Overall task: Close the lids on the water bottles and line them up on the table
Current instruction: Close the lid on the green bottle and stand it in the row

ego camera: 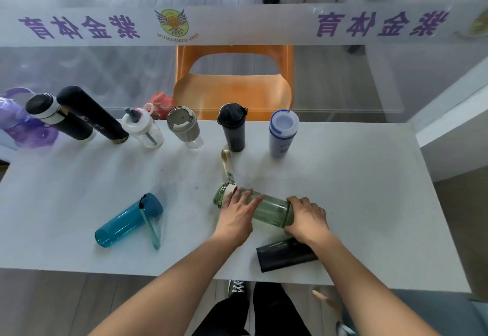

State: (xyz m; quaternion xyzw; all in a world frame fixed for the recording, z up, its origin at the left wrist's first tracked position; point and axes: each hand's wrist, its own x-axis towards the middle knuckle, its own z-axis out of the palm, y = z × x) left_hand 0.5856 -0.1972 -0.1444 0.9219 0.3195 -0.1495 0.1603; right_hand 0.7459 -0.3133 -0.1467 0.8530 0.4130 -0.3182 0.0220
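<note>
Green bottle (269,210) lying on its side, near-centre of white table (356,177), w/ left hand (237,214) gripping its lid end and right hand (307,218) wrapping fingers round its base. Blue bottle (126,220) lying to the left; black bottle (285,255) lying just near of right hand.

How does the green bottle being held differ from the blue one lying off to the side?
The green bottle is clear olive green, with both hands on it: left hand near its lid, right hand at its base. The blue bottle is teal and untouched. The green one's beige strap stretches out flat; the blue one's pale loop trails beside it. Both lie on their sides on the table.
</note>
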